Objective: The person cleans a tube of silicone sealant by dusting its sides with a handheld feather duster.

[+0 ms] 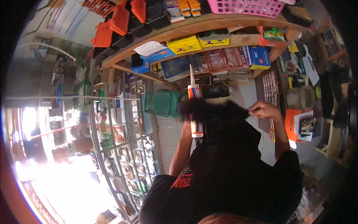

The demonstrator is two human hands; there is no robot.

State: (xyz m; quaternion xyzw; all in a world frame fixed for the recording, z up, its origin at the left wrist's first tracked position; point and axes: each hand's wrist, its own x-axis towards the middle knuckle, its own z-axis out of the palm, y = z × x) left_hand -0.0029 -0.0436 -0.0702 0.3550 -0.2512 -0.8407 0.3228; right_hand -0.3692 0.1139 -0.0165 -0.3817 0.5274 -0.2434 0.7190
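R hand (265, 110) pinched one end of the black fluffy duster (222, 111); L hand was hidden, couldn't tell its grip. Sealant tube (194, 92), nozzle (192, 75) fwd, was part-covered by duster's other end; steady tube + taut duster prob. worked best.

A wooden shelf (228, 21) carries a pink basket (244, 9) toward the right end of its top, orange-yellow packs (183, 5) around the middle and orange plastic lids (120, 21) toward the left end. Lower down it holds yellow boxes (182, 44) left of its middle, a red basket (223, 59), and a blue box (260, 56) near its right end.
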